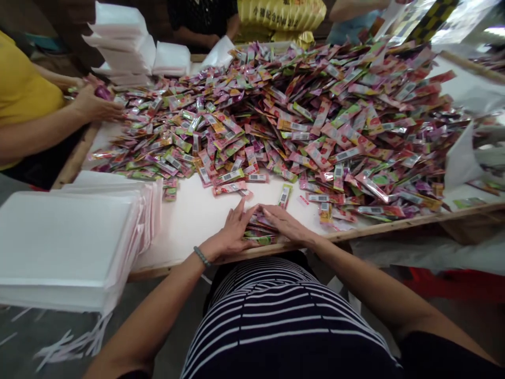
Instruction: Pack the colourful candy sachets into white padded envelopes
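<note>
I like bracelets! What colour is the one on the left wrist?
Greyish-green beads, the bracelet in the head view.
</note>
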`<state>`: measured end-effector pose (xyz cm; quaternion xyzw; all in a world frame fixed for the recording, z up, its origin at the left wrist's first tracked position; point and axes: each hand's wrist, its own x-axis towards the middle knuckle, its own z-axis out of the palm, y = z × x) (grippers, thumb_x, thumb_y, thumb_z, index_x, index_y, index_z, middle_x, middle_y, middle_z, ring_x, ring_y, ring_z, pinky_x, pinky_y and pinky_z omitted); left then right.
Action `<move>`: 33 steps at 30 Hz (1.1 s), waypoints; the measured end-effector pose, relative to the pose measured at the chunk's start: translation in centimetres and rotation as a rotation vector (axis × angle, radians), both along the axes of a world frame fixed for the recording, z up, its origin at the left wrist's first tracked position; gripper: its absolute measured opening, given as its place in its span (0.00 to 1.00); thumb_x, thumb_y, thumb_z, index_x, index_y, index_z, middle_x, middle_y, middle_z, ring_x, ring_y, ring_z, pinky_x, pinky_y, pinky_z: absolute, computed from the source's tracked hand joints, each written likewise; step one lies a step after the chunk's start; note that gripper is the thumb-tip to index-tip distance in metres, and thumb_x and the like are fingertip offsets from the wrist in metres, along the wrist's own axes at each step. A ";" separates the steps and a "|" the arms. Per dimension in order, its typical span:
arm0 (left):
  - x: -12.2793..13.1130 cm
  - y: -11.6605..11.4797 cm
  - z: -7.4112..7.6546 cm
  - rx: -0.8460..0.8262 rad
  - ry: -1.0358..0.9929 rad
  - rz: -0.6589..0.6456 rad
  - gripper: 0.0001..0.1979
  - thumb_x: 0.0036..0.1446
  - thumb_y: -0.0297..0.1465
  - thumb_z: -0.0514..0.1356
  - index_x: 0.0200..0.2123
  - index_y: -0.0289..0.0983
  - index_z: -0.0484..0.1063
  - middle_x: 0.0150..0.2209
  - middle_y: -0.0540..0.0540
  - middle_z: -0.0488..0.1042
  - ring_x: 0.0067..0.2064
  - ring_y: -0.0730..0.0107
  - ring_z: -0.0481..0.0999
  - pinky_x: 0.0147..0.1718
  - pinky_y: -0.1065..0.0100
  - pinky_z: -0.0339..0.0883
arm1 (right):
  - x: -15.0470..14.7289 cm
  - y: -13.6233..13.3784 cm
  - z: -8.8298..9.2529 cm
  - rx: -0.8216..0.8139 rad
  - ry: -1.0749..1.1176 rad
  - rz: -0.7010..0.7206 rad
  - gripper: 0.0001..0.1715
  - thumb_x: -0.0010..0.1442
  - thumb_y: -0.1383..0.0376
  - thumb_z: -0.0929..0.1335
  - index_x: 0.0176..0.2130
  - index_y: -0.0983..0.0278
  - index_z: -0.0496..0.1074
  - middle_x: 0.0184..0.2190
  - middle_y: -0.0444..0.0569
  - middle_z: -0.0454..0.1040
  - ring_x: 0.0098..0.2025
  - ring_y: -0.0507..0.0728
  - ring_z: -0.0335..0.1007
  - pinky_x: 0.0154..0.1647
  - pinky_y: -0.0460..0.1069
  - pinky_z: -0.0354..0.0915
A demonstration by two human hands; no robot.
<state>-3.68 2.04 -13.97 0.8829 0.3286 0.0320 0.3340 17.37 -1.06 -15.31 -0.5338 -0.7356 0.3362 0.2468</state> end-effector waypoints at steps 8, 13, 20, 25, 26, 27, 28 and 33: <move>-2.7 -1.5 3.0 0.098 0.260 0.260 0.52 0.47 0.34 0.68 0.69 0.43 0.42 0.69 0.28 0.39 0.66 0.32 0.52 0.57 0.36 0.55 | 1.6 -1.3 0.9 0.089 -0.049 -0.046 0.26 0.69 0.56 0.56 0.60 0.62 0.64 0.57 0.54 0.70 0.58 0.59 0.66 0.58 0.57 0.63; -4.0 -1.9 2.8 0.112 0.219 0.203 0.42 0.51 0.30 0.64 0.67 0.41 0.50 0.64 0.33 0.51 0.64 0.44 0.57 0.59 0.51 0.58 | 6.3 0.6 0.2 0.240 -0.317 -0.036 0.17 0.65 0.65 0.61 0.46 0.63 0.76 0.48 0.55 0.76 0.50 0.62 0.70 0.54 0.58 0.64; -3.3 -2.4 3.0 0.041 0.299 0.385 0.40 0.51 0.33 0.63 0.66 0.41 0.52 0.53 0.39 0.62 0.47 0.56 0.73 0.49 0.58 0.68 | 6.5 -1.4 2.0 0.107 -0.405 -0.006 0.14 0.59 0.63 0.68 0.45 0.65 0.71 0.39 0.54 0.74 0.38 0.58 0.71 0.40 0.51 0.66; -2.2 -2.3 3.4 -0.044 0.194 0.386 0.38 0.48 0.32 0.64 0.63 0.41 0.58 0.47 0.43 0.66 0.45 0.59 0.73 0.47 0.61 0.68 | 3.2 -2.4 2.6 0.051 -0.209 0.115 0.09 0.60 0.72 0.63 0.40 0.64 0.70 0.37 0.51 0.73 0.38 0.55 0.70 0.40 0.49 0.65; -2.0 -2.3 3.5 -0.038 0.179 0.381 0.38 0.48 0.33 0.65 0.62 0.42 0.58 0.46 0.43 0.67 0.45 0.58 0.72 0.47 0.61 0.68 | 2.9 -2.1 2.9 0.067 -0.181 0.135 0.10 0.61 0.72 0.62 0.40 0.64 0.71 0.38 0.51 0.74 0.38 0.55 0.71 0.41 0.49 0.65; -1.7 -2.4 3.6 -0.027 0.173 0.377 0.38 0.48 0.33 0.65 0.63 0.43 0.58 0.46 0.44 0.67 0.46 0.58 0.72 0.47 0.61 0.68 | 2.7 -1.7 3.1 0.078 -0.158 0.150 0.11 0.62 0.71 0.61 0.41 0.64 0.71 0.39 0.52 0.74 0.39 0.55 0.71 0.42 0.50 0.66; -1.5 -2.6 3.7 -0.012 0.176 0.380 0.39 0.48 0.34 0.65 0.63 0.43 0.56 0.47 0.44 0.67 0.46 0.58 0.73 0.47 0.61 0.68 | 2.7 -1.2 3.4 0.087 -0.147 0.156 0.12 0.64 0.69 0.61 0.43 0.64 0.72 0.41 0.53 0.75 0.41 0.56 0.72 0.43 0.50 0.66; -1.0 -3.3 3.6 0.093 0.256 0.441 0.41 0.52 0.38 0.64 0.66 0.44 0.49 0.52 0.41 0.63 0.45 0.57 0.75 0.45 0.60 0.68 | 2.1 -0.1 3.0 0.090 -0.318 0.146 0.44 0.58 0.45 0.68 0.63 0.67 0.59 0.60 0.65 0.64 0.61 0.69 0.60 0.59 0.62 0.60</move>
